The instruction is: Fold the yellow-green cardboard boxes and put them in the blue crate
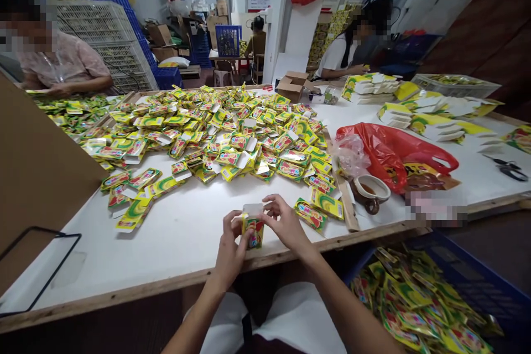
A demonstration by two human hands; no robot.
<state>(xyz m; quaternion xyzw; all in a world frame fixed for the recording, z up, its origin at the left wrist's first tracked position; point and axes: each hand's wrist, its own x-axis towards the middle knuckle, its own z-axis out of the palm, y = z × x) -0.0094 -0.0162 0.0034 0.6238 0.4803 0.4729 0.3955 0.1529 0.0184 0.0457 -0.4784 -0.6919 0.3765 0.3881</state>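
Near the table's front edge I hold a small yellow and green printed carton (256,235) upright, its white top flap (253,209) raised. My left hand (233,243) is closed around the carton's left side, with the thumb across its front. At the upper right corner, the fingers of my right hand (284,224) touch the carton by the flap, curled and partly apart. Beyond my hands lies a wide heap of similar cartons (228,144), several with white flaps sticking out. Two loose cartons (317,207) rest to the right of my right hand.
A wooden strip (347,204) borders the heap on the right. Past it are a brown cup (371,191), a red plastic bag (390,149) and scissors (512,168). A blue crate (464,271) of packets stands below. A cardboard panel (41,177) rises at left. Co-workers sit across and behind.
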